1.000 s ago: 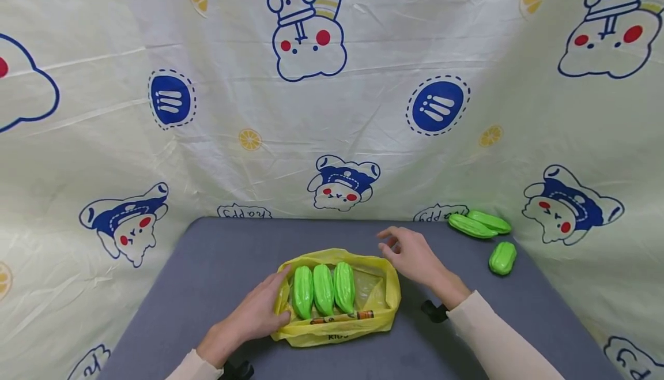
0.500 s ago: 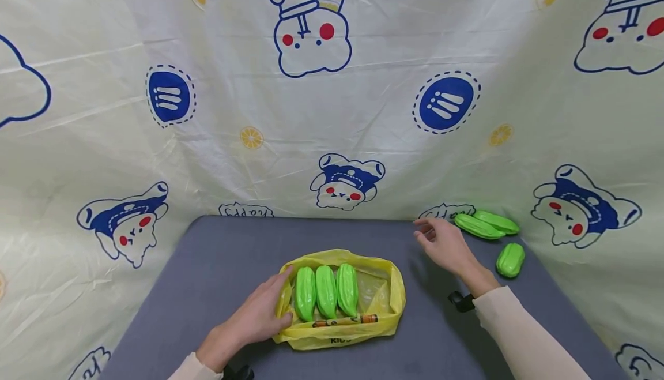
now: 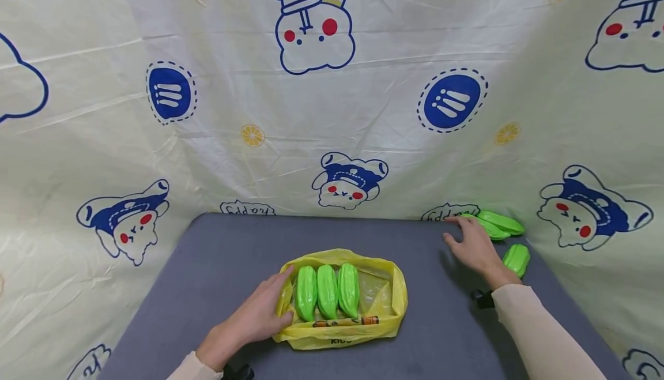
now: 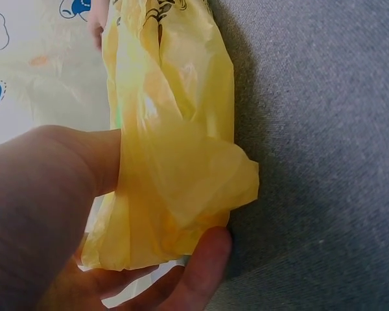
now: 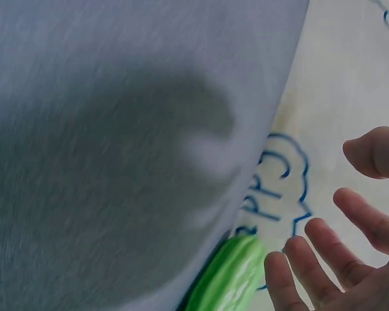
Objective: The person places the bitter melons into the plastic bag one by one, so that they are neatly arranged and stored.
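We see a big printed cloth [image 3: 218, 97] behind and to both sides of a dark table [image 3: 233, 253]. On the table sits a yellow bag [image 3: 363, 331], its mouth spread wide and facing up. The left hand [image 3: 256, 311] holds the bag's left end, fingers [image 4: 204, 265] curled along the outside and thumb [image 4: 104, 155] behind the plastic. The right hand [image 3: 474, 247] is empty, fingers loosely spread, over the far right part of the table. Three green vegetables [image 3: 327, 292] lie side by side in the bag, toward its left; a far pair [image 3: 501, 222] lies near the cloth, and a single vegetable [image 3: 516, 260] just beside the right wrist.

We judge the step in hand to be a reach for one of the far pair while the left hand steadies the bag. The next move seems to call for bringing thumb and fingers together round one vegetable without nudging its neighbour.

Only the head view gives us the full row in the bag and the single vegetable. The left wrist view adds how the thumb tucks behind the bag's wall. The right wrist view shows the gaps between the fingers and one vegetable's end, but no bag; whether a fingertip touches that vegetable we cannot tell.
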The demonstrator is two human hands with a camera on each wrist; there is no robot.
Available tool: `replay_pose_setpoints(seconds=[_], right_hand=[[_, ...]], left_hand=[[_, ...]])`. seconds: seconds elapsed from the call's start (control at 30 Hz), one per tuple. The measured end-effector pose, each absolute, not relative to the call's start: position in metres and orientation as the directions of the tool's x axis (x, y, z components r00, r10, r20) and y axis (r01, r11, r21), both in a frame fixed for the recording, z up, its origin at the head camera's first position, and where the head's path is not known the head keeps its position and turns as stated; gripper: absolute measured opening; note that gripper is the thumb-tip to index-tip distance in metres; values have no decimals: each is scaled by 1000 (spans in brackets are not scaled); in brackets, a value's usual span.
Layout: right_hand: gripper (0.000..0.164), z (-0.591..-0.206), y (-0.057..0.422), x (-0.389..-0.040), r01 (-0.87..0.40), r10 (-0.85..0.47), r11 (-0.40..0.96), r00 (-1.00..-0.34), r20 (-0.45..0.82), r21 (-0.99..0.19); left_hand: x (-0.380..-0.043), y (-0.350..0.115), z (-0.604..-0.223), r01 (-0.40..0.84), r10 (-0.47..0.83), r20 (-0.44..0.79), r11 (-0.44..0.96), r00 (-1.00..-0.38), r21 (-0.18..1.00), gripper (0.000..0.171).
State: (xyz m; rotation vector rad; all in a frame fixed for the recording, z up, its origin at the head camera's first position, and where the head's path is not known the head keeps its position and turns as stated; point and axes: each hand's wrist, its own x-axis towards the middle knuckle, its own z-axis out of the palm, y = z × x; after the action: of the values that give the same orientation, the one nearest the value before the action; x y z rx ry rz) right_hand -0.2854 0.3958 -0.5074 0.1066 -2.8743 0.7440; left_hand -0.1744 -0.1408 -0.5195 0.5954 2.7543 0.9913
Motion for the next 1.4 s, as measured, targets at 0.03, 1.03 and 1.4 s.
replay_pose_setpoints(seconds=[0.03, 1.03, 1.4], right_hand=[[56, -508, 400, -286, -102, -20, 875, -984, 176, -474], [85, -529, 470, -300, 16, 64, 925, -991, 116, -380], [85, -535, 475, -302, -19, 50, 918, -985, 164, -395]], left_hand=[[-174, -141, -519, 314, 417, -11, 702, -909, 639, 98], [-174, -141, -517, 340, 426, 10, 708, -905, 619, 98], [-175, -141, -517, 337, 425, 5, 712, -905, 616, 98]])
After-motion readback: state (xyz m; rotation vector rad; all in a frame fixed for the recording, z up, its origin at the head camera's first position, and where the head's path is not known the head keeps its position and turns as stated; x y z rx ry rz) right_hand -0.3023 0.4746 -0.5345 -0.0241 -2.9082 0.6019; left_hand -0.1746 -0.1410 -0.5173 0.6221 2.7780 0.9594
